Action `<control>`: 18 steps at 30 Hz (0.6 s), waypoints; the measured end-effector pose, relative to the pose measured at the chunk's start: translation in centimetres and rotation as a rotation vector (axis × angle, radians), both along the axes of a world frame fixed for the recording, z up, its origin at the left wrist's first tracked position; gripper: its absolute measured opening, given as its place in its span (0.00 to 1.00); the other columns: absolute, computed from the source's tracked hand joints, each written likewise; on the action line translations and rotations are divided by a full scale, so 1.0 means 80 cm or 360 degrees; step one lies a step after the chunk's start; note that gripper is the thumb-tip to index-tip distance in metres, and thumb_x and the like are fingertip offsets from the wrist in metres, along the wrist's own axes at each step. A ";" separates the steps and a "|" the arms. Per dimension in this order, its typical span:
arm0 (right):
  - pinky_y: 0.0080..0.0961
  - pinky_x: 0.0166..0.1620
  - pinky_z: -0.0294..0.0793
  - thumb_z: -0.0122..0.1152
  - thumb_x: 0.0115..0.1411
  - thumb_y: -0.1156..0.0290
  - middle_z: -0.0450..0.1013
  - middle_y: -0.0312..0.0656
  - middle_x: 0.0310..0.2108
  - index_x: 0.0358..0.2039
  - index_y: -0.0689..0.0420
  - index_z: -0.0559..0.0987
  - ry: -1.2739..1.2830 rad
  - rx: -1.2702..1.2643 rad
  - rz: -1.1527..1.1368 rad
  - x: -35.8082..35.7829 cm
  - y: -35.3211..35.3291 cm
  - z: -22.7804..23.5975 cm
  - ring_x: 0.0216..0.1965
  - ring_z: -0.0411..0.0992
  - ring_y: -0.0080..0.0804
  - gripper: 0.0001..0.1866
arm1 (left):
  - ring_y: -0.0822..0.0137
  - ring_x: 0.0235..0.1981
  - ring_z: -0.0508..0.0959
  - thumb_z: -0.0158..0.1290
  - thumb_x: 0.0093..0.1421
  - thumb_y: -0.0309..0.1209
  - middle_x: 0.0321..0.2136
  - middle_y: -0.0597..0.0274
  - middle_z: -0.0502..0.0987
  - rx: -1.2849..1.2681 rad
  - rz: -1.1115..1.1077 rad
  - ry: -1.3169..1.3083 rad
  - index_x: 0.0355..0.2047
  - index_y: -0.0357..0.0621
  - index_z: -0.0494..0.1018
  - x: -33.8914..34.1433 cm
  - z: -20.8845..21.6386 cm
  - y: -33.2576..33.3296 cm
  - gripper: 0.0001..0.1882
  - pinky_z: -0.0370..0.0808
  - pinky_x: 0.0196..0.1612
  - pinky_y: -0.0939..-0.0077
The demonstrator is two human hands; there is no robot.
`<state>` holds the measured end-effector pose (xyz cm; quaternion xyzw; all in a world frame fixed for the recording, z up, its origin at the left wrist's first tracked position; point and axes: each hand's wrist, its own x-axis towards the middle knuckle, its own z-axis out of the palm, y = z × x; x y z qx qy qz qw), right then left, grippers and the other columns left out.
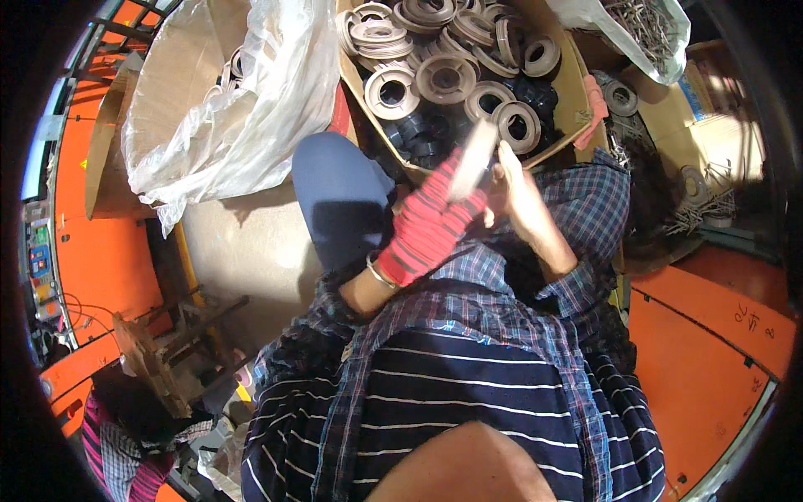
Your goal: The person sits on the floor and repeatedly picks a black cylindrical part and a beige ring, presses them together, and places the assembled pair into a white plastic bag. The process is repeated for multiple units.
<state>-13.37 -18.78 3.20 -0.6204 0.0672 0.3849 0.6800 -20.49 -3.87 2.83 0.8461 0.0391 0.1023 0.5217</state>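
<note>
My left hand [431,222], in a red glove with dark stripes, is closed on a beige ring [473,163] that stands on edge and is smeared by motion. Close on the ring's right side is my bare right hand [527,205], its visible fingers stretched out and some of them hidden behind the ring. Both hands are above my lap, at the near edge of a cardboard box [574,79]. Inside that box lie several beige flanged rings [447,78] heaped over black plastic parts [418,138].
Left of the box stands another carton lined with clear plastic [284,109], with more rings inside. A bag of metal pins [640,33] is at the far right, and loose pins [703,213] lie below it. A wooden stool [150,360] and a person's striped clothing [146,477] show at lower left.
</note>
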 end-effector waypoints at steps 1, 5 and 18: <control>0.25 0.36 0.77 0.57 0.64 0.47 0.78 0.43 0.34 0.53 0.64 0.72 -0.0233 -0.0436 0.0195 0.002 -0.009 0.002 0.29 0.76 0.29 0.31 | 0.61 0.44 0.79 0.60 0.59 0.32 0.45 0.50 0.78 -0.0194 0.0054 0.0479 0.55 0.35 0.70 0.000 0.002 0.008 0.25 0.75 0.48 0.69; 0.26 0.39 0.76 0.75 0.49 0.58 0.72 0.47 0.45 0.53 0.61 0.72 -0.2182 -0.0707 0.0292 -0.005 -0.021 -0.007 0.37 0.75 0.29 0.35 | 0.64 0.43 0.79 0.61 0.59 0.34 0.44 0.52 0.79 0.0224 -0.0217 -0.0284 0.54 0.37 0.71 -0.004 0.010 0.022 0.24 0.76 0.46 0.71; 0.29 0.38 0.78 0.65 0.59 0.57 0.75 0.45 0.36 0.58 0.60 0.67 -0.0989 -0.0380 0.0145 -0.013 -0.015 -0.020 0.32 0.76 0.32 0.32 | 0.71 0.42 0.77 0.63 0.58 0.35 0.43 0.60 0.79 -0.0549 -0.0030 0.0246 0.56 0.38 0.70 -0.023 -0.005 0.020 0.27 0.75 0.46 0.73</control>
